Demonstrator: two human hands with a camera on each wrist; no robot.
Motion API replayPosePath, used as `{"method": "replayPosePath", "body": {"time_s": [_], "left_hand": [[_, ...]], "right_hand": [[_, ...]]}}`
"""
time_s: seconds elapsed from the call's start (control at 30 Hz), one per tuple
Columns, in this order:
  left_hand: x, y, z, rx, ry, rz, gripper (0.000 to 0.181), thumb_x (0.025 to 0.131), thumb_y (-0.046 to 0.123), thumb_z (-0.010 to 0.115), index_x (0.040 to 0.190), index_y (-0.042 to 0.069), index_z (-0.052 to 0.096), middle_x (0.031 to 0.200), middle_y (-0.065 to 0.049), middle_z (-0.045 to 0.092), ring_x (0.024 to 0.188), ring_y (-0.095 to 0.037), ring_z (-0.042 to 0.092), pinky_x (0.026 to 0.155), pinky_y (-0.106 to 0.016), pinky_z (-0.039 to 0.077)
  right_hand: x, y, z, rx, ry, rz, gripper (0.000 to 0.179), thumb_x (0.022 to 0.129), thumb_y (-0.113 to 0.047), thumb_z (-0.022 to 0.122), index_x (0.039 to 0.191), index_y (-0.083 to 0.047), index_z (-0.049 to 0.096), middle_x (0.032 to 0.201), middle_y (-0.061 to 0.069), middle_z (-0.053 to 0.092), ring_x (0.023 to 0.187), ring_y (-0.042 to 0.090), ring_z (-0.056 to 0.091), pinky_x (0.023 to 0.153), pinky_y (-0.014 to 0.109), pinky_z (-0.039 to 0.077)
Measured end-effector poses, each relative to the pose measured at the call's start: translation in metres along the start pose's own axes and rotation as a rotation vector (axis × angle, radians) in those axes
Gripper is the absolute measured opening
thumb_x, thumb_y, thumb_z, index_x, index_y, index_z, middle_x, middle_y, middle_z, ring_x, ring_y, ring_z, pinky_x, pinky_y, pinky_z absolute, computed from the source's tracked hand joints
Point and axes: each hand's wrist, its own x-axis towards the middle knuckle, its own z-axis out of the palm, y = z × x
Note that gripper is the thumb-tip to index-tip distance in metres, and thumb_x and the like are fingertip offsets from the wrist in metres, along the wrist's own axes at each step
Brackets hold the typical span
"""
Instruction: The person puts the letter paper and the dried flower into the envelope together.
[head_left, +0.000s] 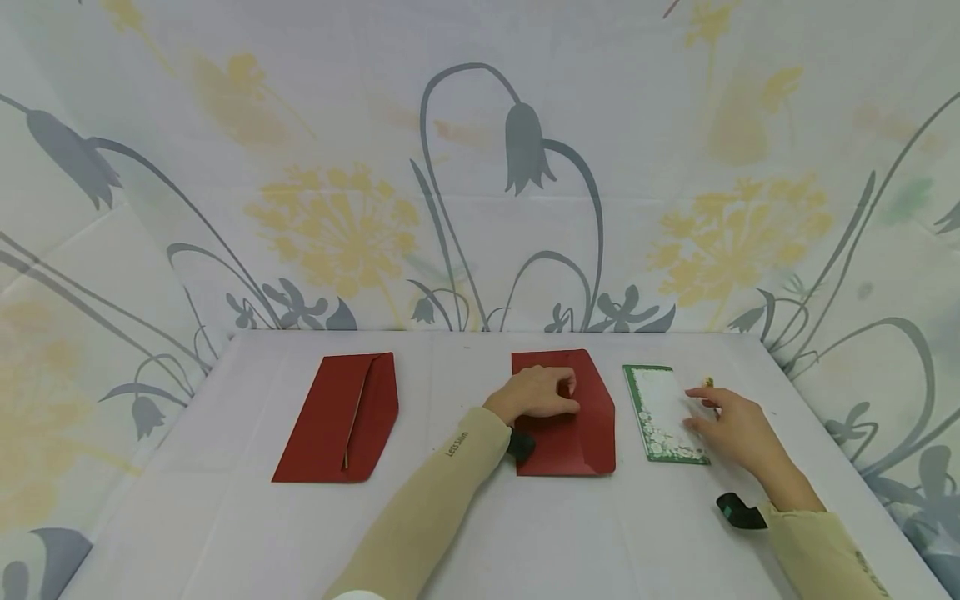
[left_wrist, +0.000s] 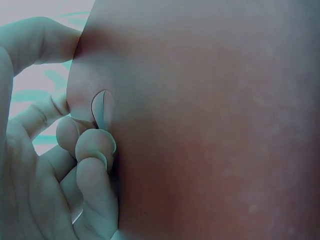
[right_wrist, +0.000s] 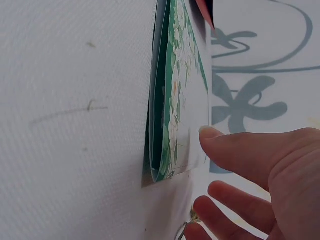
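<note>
A red envelope (head_left: 596,429) lies in the middle of the table, its pointed flap to the right. My left hand (head_left: 534,392) is over it; in the left wrist view thumb and curled fingers pinch the envelope edge (left_wrist: 210,140) beside a small notch, the thumb tip hidden behind the paper. To the right lies a folded card (head_left: 658,408) with a green border and white flowers. My right hand (head_left: 735,425) is beside the card's right edge, fingers loosely bent and holding nothing. The right wrist view shows the thumb near the card's face (right_wrist: 190,107).
Another red envelope (head_left: 318,425) lies at the left, flap to the right, a thin gold line along its opening. A small yellowish item (head_left: 708,381) is just beyond my right fingers. Floral cloth (head_left: 480,217) hangs behind the white-covered table (head_left: 450,517).
</note>
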Motion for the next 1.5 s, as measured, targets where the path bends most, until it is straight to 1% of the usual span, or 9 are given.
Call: {"method": "replayPosePath", "body": {"time_s": [0.3,0.47,0.6,0.73,0.97,1.1,1.23,1.37,1.5], "left_hand": [[-0.001,0.001,-0.001,0.005,-0.009,0.002,0.019,0.09,0.039,0.065,0.094,0.024,0.053,0.076,0.006,0.051,0.068,-0.008,0.049,0.062,-0.026,0.036],[-0.001,0.001,-0.001,-0.007,-0.006,0.001,0.018,0.089,0.038,0.065,0.093,0.025,0.053,0.076,0.007,0.052,0.069,-0.008,0.049,0.062,-0.026,0.036],[-0.001,0.0,-0.002,-0.022,-0.008,-0.004,0.018,0.089,0.037,0.065,0.093,0.025,0.054,0.076,0.007,0.052,0.07,-0.008,0.05,0.063,-0.026,0.037],[0.0,-0.001,-0.003,-0.03,-0.009,-0.009,0.017,0.089,0.037,0.066,0.093,0.025,0.054,0.076,0.007,0.053,0.07,-0.008,0.05,0.064,-0.027,0.037],[0.003,-0.002,0.001,-0.019,-0.006,-0.031,0.018,0.088,0.039,0.067,0.093,0.027,0.055,0.075,0.007,0.053,0.067,-0.009,0.05,0.059,-0.025,0.038],[0.004,-0.001,0.003,-0.015,-0.01,-0.028,0.017,0.088,0.039,0.066,0.094,0.027,0.055,0.074,0.007,0.053,0.066,-0.009,0.05,0.058,-0.025,0.038],[0.003,0.0,0.003,-0.014,-0.007,-0.026,0.017,0.088,0.039,0.066,0.093,0.027,0.055,0.074,0.007,0.053,0.066,-0.009,0.05,0.058,-0.025,0.038],[0.003,0.0,0.003,-0.018,-0.005,-0.026,0.017,0.088,0.038,0.065,0.093,0.026,0.055,0.074,0.006,0.053,0.067,-0.009,0.05,0.059,-0.025,0.038],[0.003,0.0,0.003,-0.014,-0.005,-0.032,0.017,0.088,0.038,0.065,0.093,0.026,0.055,0.073,0.006,0.052,0.066,-0.009,0.05,0.058,-0.025,0.038]], "right_hand": [[-0.001,0.002,0.002,-0.016,-0.021,-0.014,0.05,0.082,-0.014,0.079,0.125,0.005,0.061,0.114,0.035,0.061,0.106,0.051,0.057,0.084,0.063,0.043],[0.001,0.002,0.001,-0.011,-0.04,0.012,0.051,0.082,-0.014,0.079,0.125,0.006,0.061,0.111,0.032,0.062,0.1,0.047,0.059,0.08,0.059,0.045],[0.002,0.0,0.001,0.01,-0.05,0.042,0.049,0.081,-0.011,0.079,0.124,0.006,0.062,0.105,0.026,0.064,0.094,0.039,0.06,0.075,0.053,0.047],[0.003,-0.004,0.002,0.018,-0.052,0.05,0.046,0.081,-0.007,0.079,0.121,0.008,0.062,0.103,0.023,0.065,0.093,0.038,0.061,0.075,0.051,0.048],[0.003,-0.008,0.002,0.009,-0.068,0.027,0.033,0.081,-0.004,0.078,0.112,0.005,0.069,0.101,0.022,0.065,0.091,0.039,0.062,0.075,0.053,0.049],[0.003,-0.008,0.0,-0.021,-0.093,0.009,0.024,0.082,-0.003,0.077,0.106,0.003,0.073,0.103,0.025,0.061,0.09,0.039,0.062,0.076,0.055,0.048],[0.004,-0.009,-0.001,-0.024,-0.119,-0.003,0.023,0.083,-0.002,0.075,0.105,0.006,0.073,0.107,0.027,0.057,0.088,0.036,0.06,0.076,0.053,0.048],[0.005,-0.011,-0.001,-0.014,-0.127,-0.012,0.024,0.086,-0.006,0.074,0.105,0.008,0.073,0.107,0.028,0.057,0.089,0.036,0.059,0.075,0.051,0.048],[0.005,-0.013,0.0,-0.011,-0.109,-0.027,0.031,0.083,-0.015,0.079,0.105,0.006,0.073,0.102,0.025,0.061,0.088,0.037,0.062,0.074,0.051,0.05]]}}
